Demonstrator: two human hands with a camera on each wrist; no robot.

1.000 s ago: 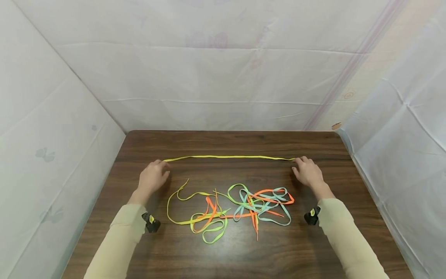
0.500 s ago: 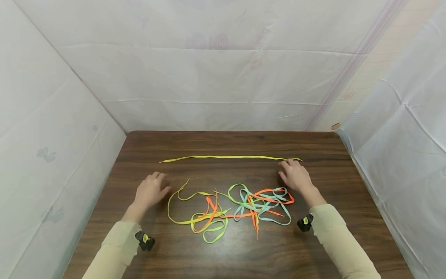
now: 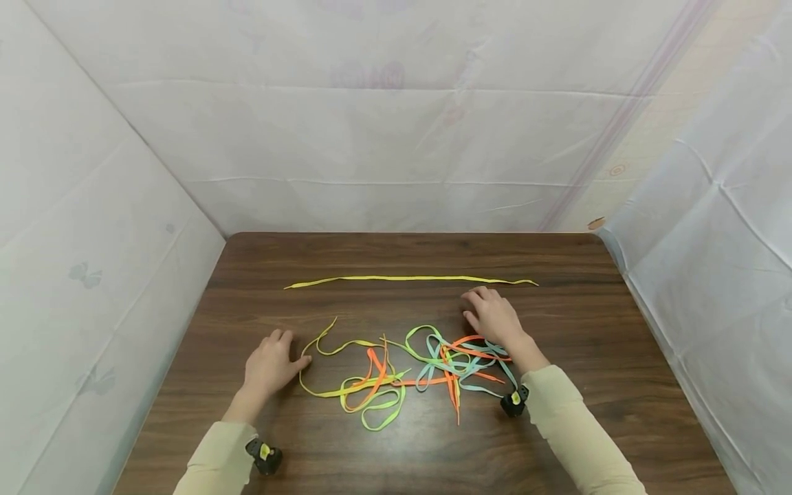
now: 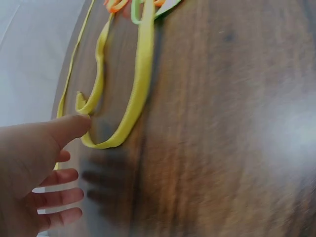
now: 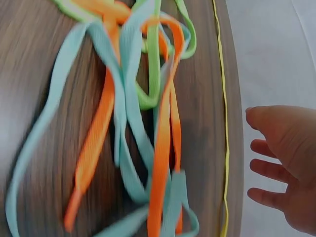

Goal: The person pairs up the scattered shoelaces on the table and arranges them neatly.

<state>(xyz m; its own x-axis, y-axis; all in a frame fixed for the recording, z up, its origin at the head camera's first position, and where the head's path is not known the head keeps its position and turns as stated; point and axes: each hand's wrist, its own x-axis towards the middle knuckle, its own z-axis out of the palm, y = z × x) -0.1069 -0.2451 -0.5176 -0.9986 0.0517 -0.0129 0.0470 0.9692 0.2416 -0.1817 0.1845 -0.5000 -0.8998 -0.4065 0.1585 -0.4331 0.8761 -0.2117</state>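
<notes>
A yellow shoelace [image 3: 396,278] lies stretched nearly straight along the far part of the table. Nearer the front is a tangle of flat laces: a second yellow shoelace [image 3: 328,394] in a wide curve at its left, an orange shoelace [image 3: 421,383], a light blue shoelace [image 5: 133,59] and a light green shoelace [image 5: 154,54]. My left hand [image 3: 271,364] has its fingers relaxed and spread, its thumb beside the curved yellow lace; whether they touch cannot be told. My right hand [image 3: 497,320] hovers behind the tangle's right side, fingers loose and holding nothing.
The dark wood table [image 3: 619,399] carries all the laces. White cloth walls [image 3: 371,151] stand behind it and on both sides. A small black camera [image 3: 266,457] is worn on each wrist, over light sleeves.
Both hands have let go of the straight yellow lace's ends, leaving it lying on the table. My left hand has come nearer the front; my right hand has moved left towards the tangle.
</notes>
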